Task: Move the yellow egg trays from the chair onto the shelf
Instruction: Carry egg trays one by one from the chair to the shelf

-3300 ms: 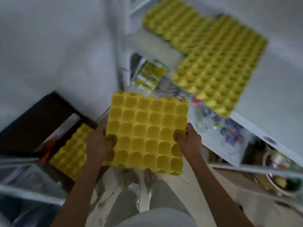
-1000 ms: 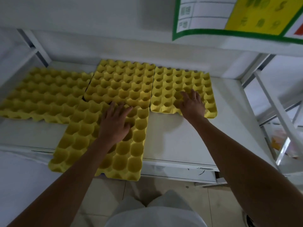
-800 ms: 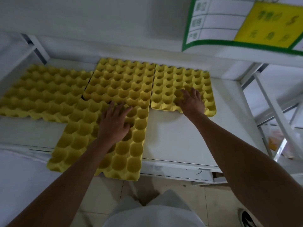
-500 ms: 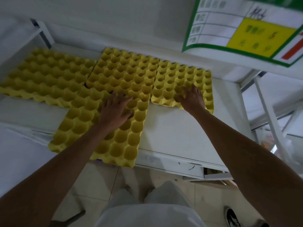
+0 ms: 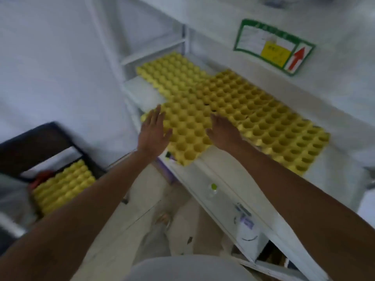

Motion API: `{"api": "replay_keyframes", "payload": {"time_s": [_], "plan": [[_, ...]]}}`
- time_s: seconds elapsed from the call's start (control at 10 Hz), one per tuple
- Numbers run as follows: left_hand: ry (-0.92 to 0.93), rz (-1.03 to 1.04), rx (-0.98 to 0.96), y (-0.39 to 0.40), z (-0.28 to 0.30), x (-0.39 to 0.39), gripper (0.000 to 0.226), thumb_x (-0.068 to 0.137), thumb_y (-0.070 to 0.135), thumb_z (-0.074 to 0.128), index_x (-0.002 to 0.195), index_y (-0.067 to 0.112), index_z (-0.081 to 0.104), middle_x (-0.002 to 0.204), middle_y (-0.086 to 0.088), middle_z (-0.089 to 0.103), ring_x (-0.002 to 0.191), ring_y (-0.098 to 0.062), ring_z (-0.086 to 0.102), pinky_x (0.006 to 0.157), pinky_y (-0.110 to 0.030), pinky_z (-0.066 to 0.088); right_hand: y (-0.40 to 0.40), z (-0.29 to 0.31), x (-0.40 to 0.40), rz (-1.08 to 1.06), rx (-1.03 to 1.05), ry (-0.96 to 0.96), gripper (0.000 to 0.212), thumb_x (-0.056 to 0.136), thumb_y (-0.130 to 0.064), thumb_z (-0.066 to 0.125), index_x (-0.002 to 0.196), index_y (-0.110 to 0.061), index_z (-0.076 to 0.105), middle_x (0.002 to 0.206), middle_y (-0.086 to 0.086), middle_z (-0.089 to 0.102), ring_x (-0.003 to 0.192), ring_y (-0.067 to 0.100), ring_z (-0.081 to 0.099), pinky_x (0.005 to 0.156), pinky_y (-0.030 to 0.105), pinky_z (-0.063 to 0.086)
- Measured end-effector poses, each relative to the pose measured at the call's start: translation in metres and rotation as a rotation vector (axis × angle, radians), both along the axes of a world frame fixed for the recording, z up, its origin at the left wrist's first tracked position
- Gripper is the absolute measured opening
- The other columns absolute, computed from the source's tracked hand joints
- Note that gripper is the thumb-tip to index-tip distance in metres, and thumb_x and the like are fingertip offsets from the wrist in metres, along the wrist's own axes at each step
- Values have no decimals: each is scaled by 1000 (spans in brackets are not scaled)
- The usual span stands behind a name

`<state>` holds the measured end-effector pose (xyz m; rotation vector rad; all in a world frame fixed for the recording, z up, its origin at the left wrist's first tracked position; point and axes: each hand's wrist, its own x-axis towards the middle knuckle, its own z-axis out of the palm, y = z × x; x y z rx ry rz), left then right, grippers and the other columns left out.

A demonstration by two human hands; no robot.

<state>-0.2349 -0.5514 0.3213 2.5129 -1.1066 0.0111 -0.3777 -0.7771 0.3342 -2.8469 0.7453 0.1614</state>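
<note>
One egg tray (image 5: 63,185) on chair (image 5: 36,142)

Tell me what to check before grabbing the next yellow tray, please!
1. Left hand free: ok, it is open with fingers spread, holding nothing.
2. Right hand free: ok, it is open and grips nothing.
3. Front tray safely on the shelf: not ok, one corner sticks out past the shelf edge.
4. More trays waiting on the chair: ok, a yellow stack lies on the seat.
5. Room for more on the shelf: ok, there is a bare strip in front of the right trays.
6. How many trays are left in that stack: cannot tell, the picture is blurry.
</note>
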Motion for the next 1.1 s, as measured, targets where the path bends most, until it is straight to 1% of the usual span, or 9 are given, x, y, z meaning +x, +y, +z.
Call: {"api": "replay_keyframes", "payload": {"time_s": [0.1,0.3,0.4,0.5,0.7,0.8,0.9,1.0,1.1], "plan": [[-2,161,42,96,-9,-44,66,100,34,57,155,2,41,170,-15,26,156,-37,30,121,-48,33,61,3,21,166,50,-42,67,106,-40,42,159,-5,22,162,20,31,146,37,36,111,48,41],[185,495,310,268,-23,-104,68,104,46,44,161,12,30,174,-7,16,160,-29,17,126,-45,25,222,0,41,510,-26,-29,45,101,-29,44,139,-5,45,128,20,59,118,37,60,97,44,49],[308,584,412,343,-35,-125,68,106,50,39,162,15,26,175,-4,11,162,-28,11,127,-48,22,301,-15,41,638,89,75,50,101,-29,45,146,-8,38,142,18,53,130,36,54,105,46,46],[386,667,437,405,-41,-137,66,105,50,41,160,15,29,174,-4,15,161,-28,14,126,-49,25,366,-23,43,683,144,164,63,104,-33,41,160,-15,19,161,13,36,145,31,41,113,48,40],[431,679,442,508,-63,-149,70,104,50,41,161,12,28,173,-6,16,160,-28,17,124,-47,30,457,-53,44,552,184,374,54,105,-31,38,153,-8,32,156,18,40,143,33,42,115,45,36],[444,698,410,543,-79,-139,70,104,50,40,161,13,28,173,-5,16,159,-28,18,125,-47,29,489,-63,50,466,203,364,49,106,-30,39,147,-4,40,149,20,47,137,36,47,111,45,40],[552,667,410,561,-106,-136,71,104,50,38,163,14,24,174,-4,14,160,-27,16,126,-47,26,509,-80,52,415,216,449,52,106,-33,40,150,-7,39,150,18,46,138,37,47,111,44,39],[580,644,426,563,-123,-105,71,104,49,37,164,13,22,174,-5,13,160,-27,16,126,-47,27,509,-96,81,348,257,441,48,106,-28,40,149,-6,41,149,19,46,136,38,47,111,45,40],[627,633,397,563,-149,-63,69,104,46,40,163,12,24,173,-7,15,160,-28,17,124,-49,30,507,-118,122,392,281,451,41,106,-9,30,143,-3,47,141,24,47,127,39,51,105,47,45]]}}
